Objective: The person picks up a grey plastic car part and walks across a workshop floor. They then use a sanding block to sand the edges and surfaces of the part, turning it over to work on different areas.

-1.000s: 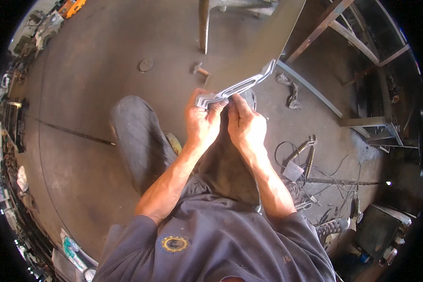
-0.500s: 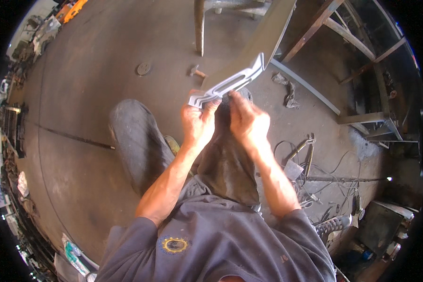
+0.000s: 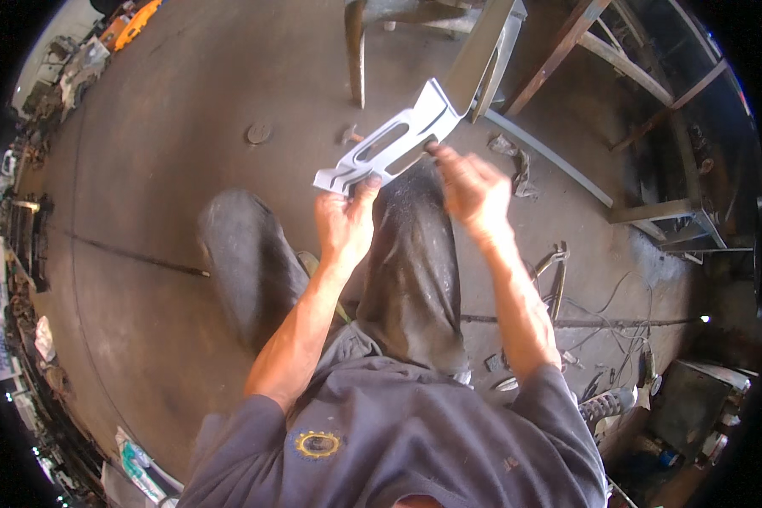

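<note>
A flat, pale grey metal bracket [image 3: 394, 144] with long cut-out slots is held up in front of me, slanting from lower left to upper right. My left hand [image 3: 345, 222] grips its lower left end between thumb and fingers. My right hand [image 3: 472, 190] is beside the bracket's middle, fingertips touching its lower edge, fingers loosely spread. Below both hands are my knees in dusty grey trousers [image 3: 411, 254].
A dusty concrete floor [image 3: 161, 169] spreads to the left. Metal frames and table legs [image 3: 567, 59] stand at the top and right. Pliers and cables [image 3: 554, 271] lie on the floor at right. Clutter lines the left rim [image 3: 8, 254].
Both hands have lifted the bracket up and away from my body. My right hand has loosened from a grip on it to a fingertip touch.
</note>
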Demonstrator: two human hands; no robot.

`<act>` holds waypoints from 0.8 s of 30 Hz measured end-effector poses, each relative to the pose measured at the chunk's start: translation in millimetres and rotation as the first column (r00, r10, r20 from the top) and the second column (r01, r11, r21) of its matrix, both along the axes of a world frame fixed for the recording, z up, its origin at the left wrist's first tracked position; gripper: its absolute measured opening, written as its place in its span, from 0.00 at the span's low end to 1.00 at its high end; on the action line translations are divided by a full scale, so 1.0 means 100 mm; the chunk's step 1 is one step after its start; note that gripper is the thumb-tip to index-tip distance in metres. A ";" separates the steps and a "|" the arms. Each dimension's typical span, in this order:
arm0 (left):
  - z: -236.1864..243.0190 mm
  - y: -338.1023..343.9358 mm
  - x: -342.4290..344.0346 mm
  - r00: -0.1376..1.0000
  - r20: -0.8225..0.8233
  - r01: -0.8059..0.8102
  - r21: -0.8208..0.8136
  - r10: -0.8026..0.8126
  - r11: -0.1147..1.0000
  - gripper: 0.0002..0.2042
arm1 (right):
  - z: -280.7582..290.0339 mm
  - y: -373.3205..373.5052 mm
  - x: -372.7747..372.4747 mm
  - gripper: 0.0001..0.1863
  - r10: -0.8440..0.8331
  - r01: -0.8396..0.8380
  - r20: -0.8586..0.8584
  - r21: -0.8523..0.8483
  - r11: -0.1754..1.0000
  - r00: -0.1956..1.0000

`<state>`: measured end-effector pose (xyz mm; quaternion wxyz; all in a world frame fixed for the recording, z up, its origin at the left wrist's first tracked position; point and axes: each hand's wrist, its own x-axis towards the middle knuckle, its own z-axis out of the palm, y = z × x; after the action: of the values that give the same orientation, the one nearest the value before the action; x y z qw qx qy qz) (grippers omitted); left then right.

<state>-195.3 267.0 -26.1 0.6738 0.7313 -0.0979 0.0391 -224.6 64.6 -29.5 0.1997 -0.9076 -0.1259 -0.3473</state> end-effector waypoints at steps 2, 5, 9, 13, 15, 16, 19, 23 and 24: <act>0.00 0.00 0.07 0.999 -0.050 -0.010 -0.087 0.006 0.996 0.15 | 0.03 -0.07 -0.01 0.15 -0.092 0.078 0.026 0.333 0.940 0.995; -0.01 0.03 0.17 0.978 -0.204 -0.046 -0.393 -0.038 0.918 0.16 | 0.05 0.12 -0.19 0.17 -0.014 0.029 -0.026 0.934 0.355 1.000; 0.16 -0.02 0.14 0.953 -0.243 -0.015 -0.640 -0.184 0.768 0.19 | -0.08 0.06 0.24 0.23 0.103 0.094 -0.078 0.981 -0.169 0.992; 0.21 -0.14 0.08 0.943 -0.210 0.076 -0.615 -0.256 0.785 0.22 | 0.05 0.00 0.80 0.20 0.169 0.083 0.010 0.843 -0.531 0.986; 0.26 -0.11 0.07 0.938 -0.099 0.128 -0.792 -0.333 0.597 0.23 | 0.09 0.03 1.01 0.18 0.091 -0.011 0.075 0.828 -0.560 0.993; 0.30 -0.15 0.03 0.942 -0.059 0.151 -0.807 -0.332 0.571 0.24 | 0.04 0.01 1.13 0.21 0.015 -0.095 0.130 0.789 -0.606 0.991; 0.41 -0.07 -0.15 0.947 -0.006 0.153 -0.871 -0.320 0.468 0.24 | 0.20 -0.01 1.27 0.20 -0.128 -0.105 0.050 0.880 -0.464 0.990; 0.56 0.29 -0.46 0.912 0.031 0.157 -0.947 -0.408 0.280 0.21 | 1.13 0.31 0.83 0.25 -0.075 -0.169 0.152 0.934 -0.315 0.985; 0.62 0.38 -0.55 0.915 0.031 0.143 -0.957 -0.402 0.251 0.20 | 1.30 0.38 0.69 0.25 0.015 -0.157 0.161 0.976 -0.149 0.987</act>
<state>-250.2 305.1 35.8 0.9744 0.1649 -0.1064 -0.1099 -155.1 102.5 100.2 0.8322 -0.4152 0.1107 -0.3504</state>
